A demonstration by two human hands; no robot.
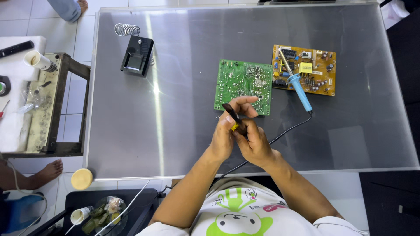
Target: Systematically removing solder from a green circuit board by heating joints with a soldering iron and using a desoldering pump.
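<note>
**Inspector:** Both hands meet just above the near half of the glass table [131,131]. Left hand [225,131] is curled closed around a dark brown handle [231,114] that slants up and to the left. Right hand [253,142] has its fingers pinched shut on a small yellow piece [235,127] at the lower end of that handle.

**Clerk:** And beyond the hands?

**Inspector:** Green circuit board [243,85] lies flat just behind the fingertips. Orange circuit board [305,70] sits beside it to the right. Blue soldering iron [297,82] rests tilted across the orange board, its black cord [271,142] running back under the right wrist. Black iron stand [137,54] with a wire coil stands well apart, far left.

**Clerk:** Off the table?

**Inspector:** Round cream lid [82,178] sits at the near left corner.
</note>
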